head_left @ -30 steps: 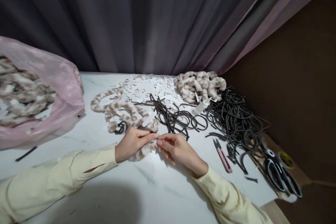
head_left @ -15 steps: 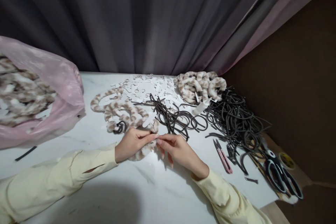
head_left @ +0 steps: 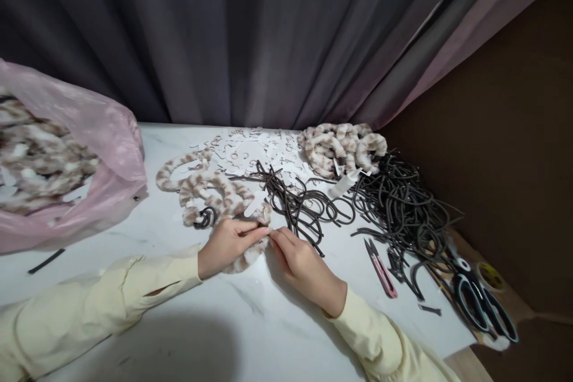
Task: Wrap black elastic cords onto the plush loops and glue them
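Note:
My left hand [head_left: 231, 245] pinches a fluffy white-and-brown plush strap [head_left: 246, 259], whose lower part hangs below the fingers. My right hand [head_left: 301, 259] meets it at the fingertips, its thumb and fingers closed at the strap's end; whatever lies between them is too small to make out. Just beyond the left hand lie more plush straps [head_left: 215, 188] with a white tag [head_left: 255, 206] on top and a small coil of dark cord [head_left: 206, 216] at their side. Loose dark cords [head_left: 295, 203] spread past the right hand.
At left a pink plastic bag [head_left: 120, 173] holds more plush pieces. Small metal rings and white tags [head_left: 250, 152] are scattered at the back, near a plush pile [head_left: 344, 146] and a white bottle [head_left: 344, 184]. Rightward lie a cord heap [head_left: 398, 197], pink snips [head_left: 380, 268] and black scissors [head_left: 483, 304].
My right hand has turned and its fingers have curled in, with the lower fingers now tucked out of sight. The left hand holds almost the same place.

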Demonstrator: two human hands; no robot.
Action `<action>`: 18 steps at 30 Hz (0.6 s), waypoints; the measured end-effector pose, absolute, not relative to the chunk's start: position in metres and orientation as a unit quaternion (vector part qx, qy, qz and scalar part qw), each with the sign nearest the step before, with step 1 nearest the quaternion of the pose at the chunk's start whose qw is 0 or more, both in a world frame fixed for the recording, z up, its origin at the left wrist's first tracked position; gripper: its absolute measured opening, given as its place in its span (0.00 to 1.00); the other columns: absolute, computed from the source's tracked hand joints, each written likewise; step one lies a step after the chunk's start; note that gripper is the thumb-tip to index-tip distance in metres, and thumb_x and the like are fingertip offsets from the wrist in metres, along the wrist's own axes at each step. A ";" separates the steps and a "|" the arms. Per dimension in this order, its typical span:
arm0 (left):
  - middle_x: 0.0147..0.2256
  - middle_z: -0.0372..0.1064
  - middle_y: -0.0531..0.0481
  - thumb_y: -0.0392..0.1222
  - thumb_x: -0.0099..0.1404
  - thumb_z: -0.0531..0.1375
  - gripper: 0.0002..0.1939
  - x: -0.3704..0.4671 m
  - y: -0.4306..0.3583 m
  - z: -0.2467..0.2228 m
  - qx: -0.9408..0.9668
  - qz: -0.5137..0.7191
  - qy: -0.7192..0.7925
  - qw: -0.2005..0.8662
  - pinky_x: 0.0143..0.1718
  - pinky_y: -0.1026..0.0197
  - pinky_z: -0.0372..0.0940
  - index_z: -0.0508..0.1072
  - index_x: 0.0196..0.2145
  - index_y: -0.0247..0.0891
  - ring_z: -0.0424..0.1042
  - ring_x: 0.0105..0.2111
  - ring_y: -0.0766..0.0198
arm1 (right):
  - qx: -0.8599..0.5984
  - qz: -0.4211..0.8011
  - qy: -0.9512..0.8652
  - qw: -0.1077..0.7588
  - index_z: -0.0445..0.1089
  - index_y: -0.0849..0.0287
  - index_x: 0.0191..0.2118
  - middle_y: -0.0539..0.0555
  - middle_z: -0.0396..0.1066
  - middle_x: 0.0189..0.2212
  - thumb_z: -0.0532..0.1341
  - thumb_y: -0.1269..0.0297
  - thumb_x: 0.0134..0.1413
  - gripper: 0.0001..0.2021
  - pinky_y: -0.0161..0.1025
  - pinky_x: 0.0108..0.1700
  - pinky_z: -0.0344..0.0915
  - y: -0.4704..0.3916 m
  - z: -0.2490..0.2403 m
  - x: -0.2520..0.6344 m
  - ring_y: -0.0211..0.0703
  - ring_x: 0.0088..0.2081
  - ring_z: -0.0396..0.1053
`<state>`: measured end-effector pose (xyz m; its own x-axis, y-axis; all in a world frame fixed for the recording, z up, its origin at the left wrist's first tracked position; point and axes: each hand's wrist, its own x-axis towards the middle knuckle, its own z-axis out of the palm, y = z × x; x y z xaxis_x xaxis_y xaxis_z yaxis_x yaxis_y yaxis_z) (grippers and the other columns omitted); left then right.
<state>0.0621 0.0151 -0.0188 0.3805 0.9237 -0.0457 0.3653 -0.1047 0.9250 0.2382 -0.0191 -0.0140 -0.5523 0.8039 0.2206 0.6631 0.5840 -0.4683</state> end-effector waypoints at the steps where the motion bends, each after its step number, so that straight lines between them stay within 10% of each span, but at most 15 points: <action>1: 0.16 0.48 0.57 0.52 0.58 0.55 0.22 0.062 0.015 -0.019 0.684 0.296 0.475 0.469 0.20 0.67 0.47 0.62 0.15 0.33 0.49 0.21 0.71 | -0.430 0.160 -0.865 0.202 0.62 0.64 0.43 0.58 0.65 0.34 0.44 0.74 0.61 0.12 0.39 0.34 0.66 -0.020 -0.014 0.238 0.44 0.32 0.66; 6: 0.16 0.49 0.57 0.52 0.58 0.55 0.21 0.063 0.015 -0.019 0.686 0.298 0.484 0.454 0.21 0.67 0.47 0.65 0.16 0.33 0.50 0.21 0.71 | -0.475 0.216 -0.820 0.235 0.63 0.60 0.40 0.55 0.66 0.32 0.48 0.68 0.62 0.08 0.36 0.33 0.63 -0.012 -0.005 0.243 0.41 0.31 0.66; 12: 0.15 0.50 0.56 0.53 0.57 0.56 0.22 0.063 0.016 -0.019 0.667 0.303 0.486 0.477 0.20 0.67 0.47 0.64 0.15 0.34 0.49 0.20 0.71 | -0.673 0.033 -0.531 0.514 0.61 0.61 0.44 0.58 0.66 0.40 0.57 0.60 0.54 0.14 0.39 0.37 0.63 0.025 0.002 0.306 0.44 0.37 0.65; 18: 0.15 0.55 0.55 0.54 0.57 0.56 0.22 0.062 0.019 -0.019 0.655 0.299 0.485 0.497 0.20 0.66 0.49 0.66 0.16 0.33 0.51 0.19 0.70 | -0.761 0.076 -0.487 0.423 0.62 0.65 0.46 0.64 0.65 0.43 0.62 0.48 0.40 0.30 0.47 0.44 0.59 0.071 -0.028 0.365 0.54 0.45 0.62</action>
